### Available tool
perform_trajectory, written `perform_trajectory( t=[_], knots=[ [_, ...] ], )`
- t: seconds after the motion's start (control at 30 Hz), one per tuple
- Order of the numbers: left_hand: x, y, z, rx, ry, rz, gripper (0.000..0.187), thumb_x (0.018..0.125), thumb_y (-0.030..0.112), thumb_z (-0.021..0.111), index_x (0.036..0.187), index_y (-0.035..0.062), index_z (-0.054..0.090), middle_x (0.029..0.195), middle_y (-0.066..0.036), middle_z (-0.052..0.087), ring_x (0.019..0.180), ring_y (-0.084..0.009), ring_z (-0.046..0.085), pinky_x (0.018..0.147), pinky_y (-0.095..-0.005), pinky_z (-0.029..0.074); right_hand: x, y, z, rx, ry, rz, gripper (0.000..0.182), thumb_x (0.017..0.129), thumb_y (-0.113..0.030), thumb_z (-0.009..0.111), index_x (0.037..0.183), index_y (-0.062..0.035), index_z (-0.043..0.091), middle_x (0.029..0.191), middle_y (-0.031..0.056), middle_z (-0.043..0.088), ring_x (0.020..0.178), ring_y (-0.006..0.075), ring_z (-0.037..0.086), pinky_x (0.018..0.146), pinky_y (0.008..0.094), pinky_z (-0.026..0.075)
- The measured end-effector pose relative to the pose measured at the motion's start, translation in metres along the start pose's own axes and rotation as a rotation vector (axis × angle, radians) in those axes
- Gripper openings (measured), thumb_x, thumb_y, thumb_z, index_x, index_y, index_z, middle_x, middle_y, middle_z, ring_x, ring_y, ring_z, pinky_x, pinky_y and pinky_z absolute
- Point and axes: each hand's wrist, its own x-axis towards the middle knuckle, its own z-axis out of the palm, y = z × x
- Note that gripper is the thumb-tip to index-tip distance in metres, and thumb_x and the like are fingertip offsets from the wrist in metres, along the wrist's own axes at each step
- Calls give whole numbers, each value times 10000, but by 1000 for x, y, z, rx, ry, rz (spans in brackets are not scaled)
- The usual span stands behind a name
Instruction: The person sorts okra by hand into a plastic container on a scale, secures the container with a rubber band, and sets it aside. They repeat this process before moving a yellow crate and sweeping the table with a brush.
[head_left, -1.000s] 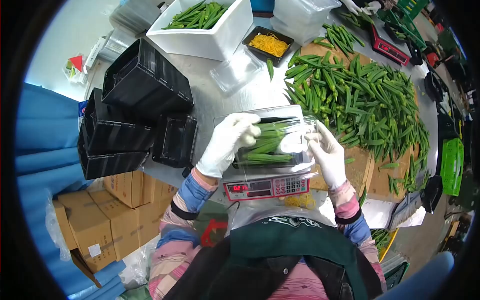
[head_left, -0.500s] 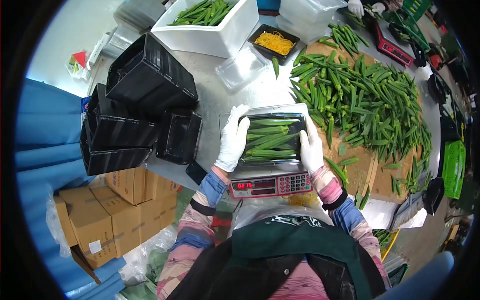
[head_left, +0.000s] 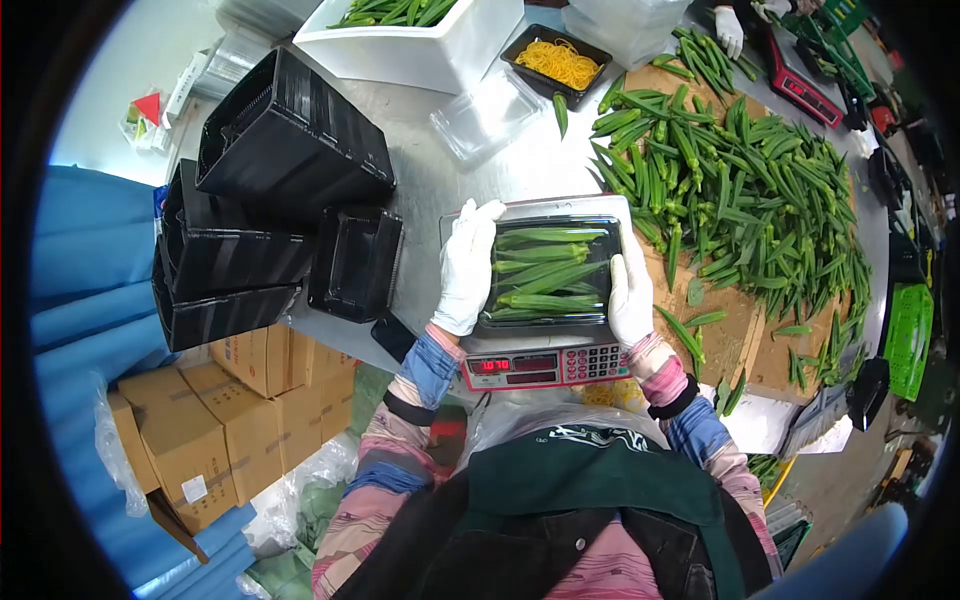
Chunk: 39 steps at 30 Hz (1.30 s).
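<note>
A black plastic tray of okra [head_left: 548, 272] under a clear lid rests on the platform of a red-rimmed digital scale [head_left: 545, 367]. My left hand [head_left: 467, 268], in a white glove, grips the tray's left side. Opposite it, my right hand [head_left: 631, 300], also gloved, holds the right side with the thumb on the lid's edge. The scale's red display appears to read 1.070. The fingertips behind the tray's outer walls are partly hidden.
Loose okra [head_left: 730, 190] is heaped on cardboard at the right. Stacked black trays [head_left: 295, 150] stand left. A clear lid [head_left: 490, 115], a tray of yellow rubber bands [head_left: 558, 62] and a white foam box [head_left: 410, 55] lie beyond. A co-worker's gloved hand [head_left: 729, 32] shows at top right.
Both hands remain on the tray, with the right thumb slightly lower on its edge. The scale's reading has gone from 0.215 to about 1.070. The co-worker's hand has shifted.
</note>
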Motion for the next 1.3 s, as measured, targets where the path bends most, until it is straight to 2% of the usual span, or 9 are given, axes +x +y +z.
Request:
perform_trajectory(
  t=[0.27, 0.37, 0.57, 0.77, 0.87, 0.97, 1.0, 1.13, 1.3],
  knots=[
    [3, -8, 0, 2, -27, -6, 326, 1056, 224, 465, 1203, 47, 696, 1281, -122, 671, 1427, -352, 399, 1189, -413, 258, 2, 0, -1, 38, -21, 16, 470, 1045, -113, 414, 1491, 35, 395, 1527, 217, 432, 1433, 307, 400, 1181, 357, 286],
    [4, -14, -2, -32, -66, 3, 392, 1074, 280, 434, 1229, 14, 677, 1292, -102, 668, 1443, -270, 372, 1193, -375, 230, 4, 3, -1, 75, -17, 10, 473, 1046, -115, 414, 1496, 28, 391, 1521, 211, 444, 1429, 300, 405, 1179, 345, 284],
    [6, -16, -13, -64, -155, -24, 403, 1072, 295, 443, 1273, 23, 662, 1309, -104, 661, 1423, -252, 401, 1205, -361, 217, 1, -3, -11, 119, -92, 62, 506, 1055, -155, 436, 1531, -7, 349, 1554, 206, 406, 1450, 284, 384, 1167, 334, 294],
    [-7, 6, -11, -137, -26, -41, 347, 1034, 173, 529, 1344, 39, 606, 1354, -145, 623, 1351, -286, 495, 1122, -346, 364, -10, -5, -23, 60, -123, 102, 504, 1052, -159, 455, 1528, -22, 362, 1502, 198, 473, 1390, 288, 462, 1143, 334, 329],
    [-21, 16, -15, 98, 117, -16, 413, 1009, 141, 577, 1408, 39, 544, 1253, -140, 656, 1198, -223, 588, 1046, -326, 433, -21, -4, -26, 64, -61, 132, 483, 1035, -120, 491, 1500, -16, 411, 1468, 174, 511, 1350, 271, 500, 1116, 349, 371],
    [-58, 30, -22, -16, 169, -228, 467, 998, 126, 599, 1448, 55, 498, 1116, -67, 666, 1007, -126, 610, 922, -275, 490, -38, -9, -39, 114, -70, 286, 471, 1018, -106, 535, 1469, -5, 451, 1421, 147, 537, 1278, 225, 541, 1065, 343, 423],
    [-70, 27, -25, -101, 147, -256, 466, 997, 110, 605, 1443, 43, 487, 1027, -43, 644, 849, -68, 582, 787, -237, 510, -46, -5, -41, 143, -33, 362, 420, 1010, -139, 574, 1402, 5, 523, 1227, 101, 636, 1075, 150, 618, 916, 292, 491],
    [-111, 19, -32, -575, 36, -631, 380, 1011, 138, 592, 1350, -21, 526, 1091, -86, 643, 807, -134, 639, 700, -264, 553, -54, -10, -55, 404, -138, 671, 294, 992, -154, 617, 1241, 2, 625, 891, 12, 680, 755, 64, 602, 655, 205, 443],
    [-124, 10, -26, -775, 73, -710, 345, 1006, 158, 615, 1291, -19, 532, 1044, -90, 621, 792, -156, 636, 683, -278, 539, -47, -9, -56, 612, -132, 771, 256, 991, -143, 610, 1184, 24, 615, 905, 11, 641, 724, 70, 555, 626, 211, 434]
  ],
)
